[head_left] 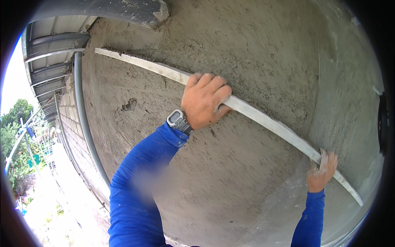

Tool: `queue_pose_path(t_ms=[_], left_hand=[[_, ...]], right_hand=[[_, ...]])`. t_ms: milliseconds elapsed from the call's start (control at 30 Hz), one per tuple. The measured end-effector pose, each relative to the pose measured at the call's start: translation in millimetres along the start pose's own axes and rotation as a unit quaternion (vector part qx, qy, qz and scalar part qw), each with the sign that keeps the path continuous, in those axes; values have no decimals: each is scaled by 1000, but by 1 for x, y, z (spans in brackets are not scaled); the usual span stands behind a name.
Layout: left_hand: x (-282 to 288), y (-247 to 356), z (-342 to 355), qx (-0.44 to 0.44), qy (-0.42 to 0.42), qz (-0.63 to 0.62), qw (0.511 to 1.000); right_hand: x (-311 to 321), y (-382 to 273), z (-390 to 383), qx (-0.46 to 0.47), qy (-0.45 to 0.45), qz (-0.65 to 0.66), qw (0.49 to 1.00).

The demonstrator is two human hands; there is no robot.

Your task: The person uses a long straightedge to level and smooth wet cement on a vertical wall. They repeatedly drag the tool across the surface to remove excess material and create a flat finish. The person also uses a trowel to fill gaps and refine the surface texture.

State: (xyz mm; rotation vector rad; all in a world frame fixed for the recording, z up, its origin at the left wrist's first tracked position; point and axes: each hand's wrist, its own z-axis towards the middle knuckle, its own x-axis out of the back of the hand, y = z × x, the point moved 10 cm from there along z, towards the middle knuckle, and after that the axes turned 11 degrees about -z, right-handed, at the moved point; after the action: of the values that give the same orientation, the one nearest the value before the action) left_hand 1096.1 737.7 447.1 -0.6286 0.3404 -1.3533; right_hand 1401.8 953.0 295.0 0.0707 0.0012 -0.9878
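A long pale straightedge bar [267, 123] lies diagonally against a wall of rough, damp grey plaster [247, 185], with plaster lumps along its upper edge. My left hand [206, 99], wearing a grey watch below a blue sleeve, grips the bar near its middle, fingers curled over it. Lower on the right, my right hand [322, 171] holds the bar a short way from its lower end, fingers wrapped round it.
A grey pipe [85, 119] runs beside the plaster at left, near a blockwork wall [70, 115], metal roofing [51, 29], scaffolding and trees [16, 115]. A dark grey surface [123, 12] juts at top. A dark object [382, 123] sits at the right rim.
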Motion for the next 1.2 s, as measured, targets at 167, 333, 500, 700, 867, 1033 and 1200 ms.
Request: queue_pose_path(t_ms=[167,333,500,700,867,1033,1200], left_hand=[[2,6,0,-51,11,17,998],[18,-40,11,-85,17,71,994],[47,-123,31,-82,12,126,989],[65,-157,36,-80,7,101,992],[27,-83,-12,-70,-33,30,997],[20,-13,-64,-82,-72,-28,994],[31,-44,-56,-118,-83,-22,989]], right_hand=[[-9,-8,-14,-18,12,23,1000],[-3,-42,34,-20,47,11,999],[2,-97,95,-18,104,-1,994],[8,-131,126,-27,93,19,995],[13,-111,10,-59,-4,18,998],[4,-115,-110,-96,-43,39,994],[3,-136,-85,-116,-47,39,991]])
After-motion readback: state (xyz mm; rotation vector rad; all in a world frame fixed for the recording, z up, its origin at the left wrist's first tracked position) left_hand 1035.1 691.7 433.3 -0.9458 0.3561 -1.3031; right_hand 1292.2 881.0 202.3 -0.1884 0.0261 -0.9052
